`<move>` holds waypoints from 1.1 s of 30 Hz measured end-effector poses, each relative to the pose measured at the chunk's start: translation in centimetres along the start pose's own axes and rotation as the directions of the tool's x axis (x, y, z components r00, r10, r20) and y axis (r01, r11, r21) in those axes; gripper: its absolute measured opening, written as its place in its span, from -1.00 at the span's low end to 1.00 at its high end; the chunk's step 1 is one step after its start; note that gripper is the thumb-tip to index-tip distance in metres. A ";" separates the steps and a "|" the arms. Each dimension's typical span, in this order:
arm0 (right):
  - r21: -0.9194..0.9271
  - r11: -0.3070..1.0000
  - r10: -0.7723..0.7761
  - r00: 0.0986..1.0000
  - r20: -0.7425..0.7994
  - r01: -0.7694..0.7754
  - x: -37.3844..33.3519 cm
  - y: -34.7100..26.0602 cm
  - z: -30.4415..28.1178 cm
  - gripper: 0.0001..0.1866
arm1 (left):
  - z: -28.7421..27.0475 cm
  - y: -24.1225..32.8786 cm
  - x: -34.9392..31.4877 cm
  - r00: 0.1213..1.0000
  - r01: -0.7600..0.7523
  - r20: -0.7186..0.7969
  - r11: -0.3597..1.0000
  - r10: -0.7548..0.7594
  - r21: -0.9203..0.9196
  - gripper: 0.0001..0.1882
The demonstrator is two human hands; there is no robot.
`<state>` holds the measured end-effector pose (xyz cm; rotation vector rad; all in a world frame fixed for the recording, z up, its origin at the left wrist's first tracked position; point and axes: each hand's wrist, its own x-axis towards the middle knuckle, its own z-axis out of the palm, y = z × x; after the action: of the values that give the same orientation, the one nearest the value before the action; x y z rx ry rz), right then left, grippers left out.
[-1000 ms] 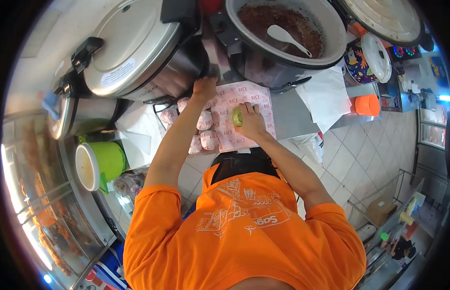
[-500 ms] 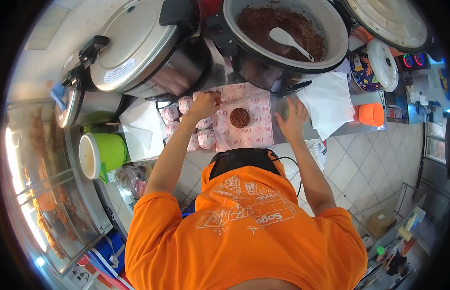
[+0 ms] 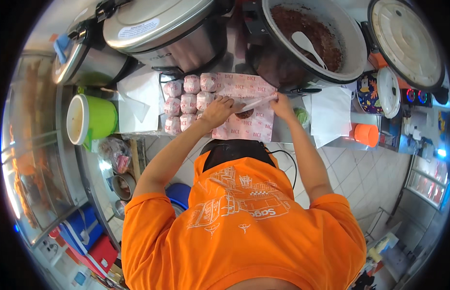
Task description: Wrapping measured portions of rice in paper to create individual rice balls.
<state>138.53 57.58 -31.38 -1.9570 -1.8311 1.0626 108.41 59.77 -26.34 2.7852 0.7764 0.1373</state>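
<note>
In the head view, the left hand [image 3: 217,112] and right hand [image 3: 283,106] are pinching the lifted fold of the paper [image 3: 261,129], each grip clamping it. Rice [image 3: 245,114] is peeking out at twelve o'clock; parcels [image 3: 188,103] are sitting at eleven.

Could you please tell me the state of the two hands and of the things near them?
Left hand: at the paper, grip unclear
Right hand: pinching the paper's edge
Printed paper: partly lifted
Round brown food: partly covered
Small bundles: wrapped
Left large cooker: lid shut
Right large cooker: open
White paddle: lying inside that open cooker
</note>
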 end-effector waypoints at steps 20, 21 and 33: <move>0.852 0.273 0.447 0.843 0.300 -0.447 -10.3 -6.4 2.0 -0.35 | 0.1 6.0 -0.8 0.990 0.122 -0.061 0.984 -0.131 -0.132 -0.48; 0.757 0.564 0.502 0.865 0.003 -0.330 -10.0 -6.5 1.9 -0.42 | 1.0 5.8 -1.0 0.990 0.122 -0.060 0.984 -0.131 -0.126 -0.48; 0.014 0.947 -0.321 0.947 0.021 0.321 -4.4 -4.3 2.4 -0.62 | 2.0 0.9 -0.3 0.811 0.491 0.140 0.533 -0.567 -0.689 -0.72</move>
<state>133.98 53.52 -28.88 -1.5715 -2.0606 0.9888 108.95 58.46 -28.04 1.7291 1.2516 0.3734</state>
